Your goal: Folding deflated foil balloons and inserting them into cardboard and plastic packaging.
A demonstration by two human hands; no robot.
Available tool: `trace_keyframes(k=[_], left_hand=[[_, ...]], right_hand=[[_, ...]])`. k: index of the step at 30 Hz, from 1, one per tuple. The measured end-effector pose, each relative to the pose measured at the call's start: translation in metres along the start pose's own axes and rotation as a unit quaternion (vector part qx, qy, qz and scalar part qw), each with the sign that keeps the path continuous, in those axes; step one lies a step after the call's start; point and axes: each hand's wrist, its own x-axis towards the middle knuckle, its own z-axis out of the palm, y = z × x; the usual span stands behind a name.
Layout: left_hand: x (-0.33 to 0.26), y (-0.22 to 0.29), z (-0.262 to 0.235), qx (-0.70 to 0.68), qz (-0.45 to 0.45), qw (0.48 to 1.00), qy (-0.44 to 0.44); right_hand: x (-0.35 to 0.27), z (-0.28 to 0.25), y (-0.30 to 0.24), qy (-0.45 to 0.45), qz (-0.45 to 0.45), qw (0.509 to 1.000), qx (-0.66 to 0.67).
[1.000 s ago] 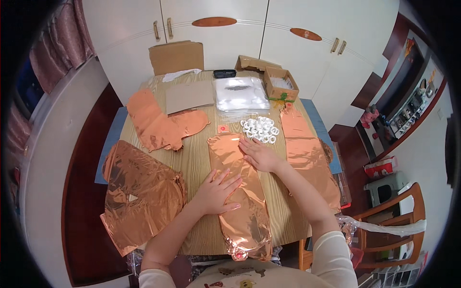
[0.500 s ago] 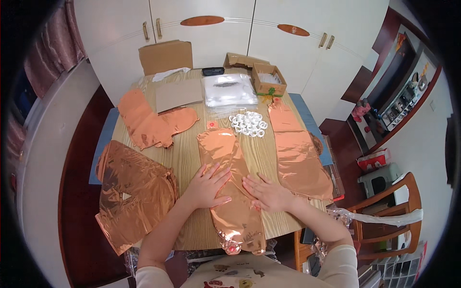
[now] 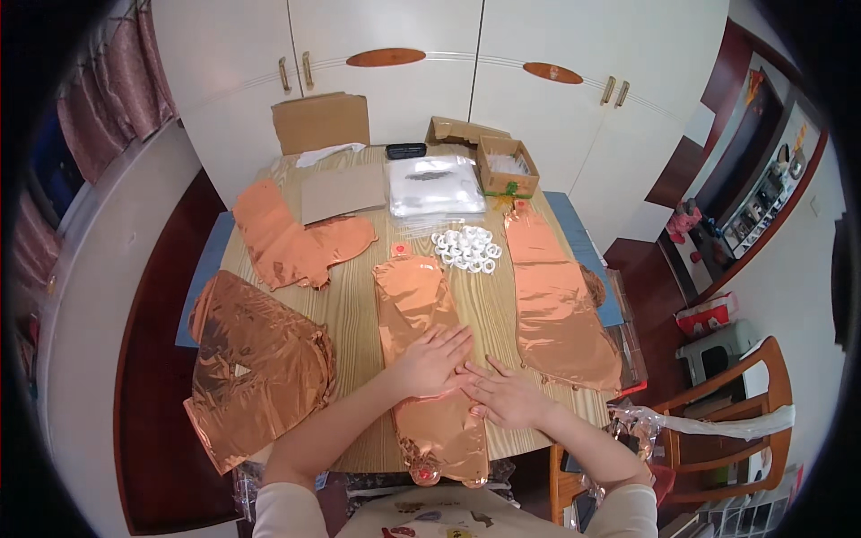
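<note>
We press our left hand (image 3: 433,360) and right hand (image 3: 505,397), palms flat and gripping nothing, on the copper foil balloon (image 3: 425,359) at the wooden table's (image 3: 352,309) near edge, before white cupboards (image 3: 421,54).

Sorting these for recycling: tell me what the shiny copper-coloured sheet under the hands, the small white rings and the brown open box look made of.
Copper-coloured sheet under the left hand and right hand: probably metallised foil film, mirror-glossy and crinkled. Small white rings: likely plastic, smooth and uniform, though too small to be sure. Brown open box: cardboard, matt with folded flaps.
</note>
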Motion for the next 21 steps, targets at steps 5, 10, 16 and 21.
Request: trace_keyframes(k=[5,10,16,21], left_hand=[[0.028,-0.023,-0.001,0.031,-0.095,0.995,0.006],[0.056,-0.055,-0.016,0.096,-0.167,0.98,-0.052],[0.077,-0.104,-0.038,0.043,-0.17,0.984,0.04],[0.069,-0.218,-0.088,0.118,-0.289,0.95,0.024]], right_hand=[[-0.002,0.006,0.0,0.065,-0.006,0.997,0.046],[-0.002,0.004,0.001,0.075,-0.011,0.996,0.044],[-0.004,0.008,0.004,0.077,-0.006,0.996,0.042],[-0.013,0.009,0.008,0.101,0.012,0.989,0.105]])
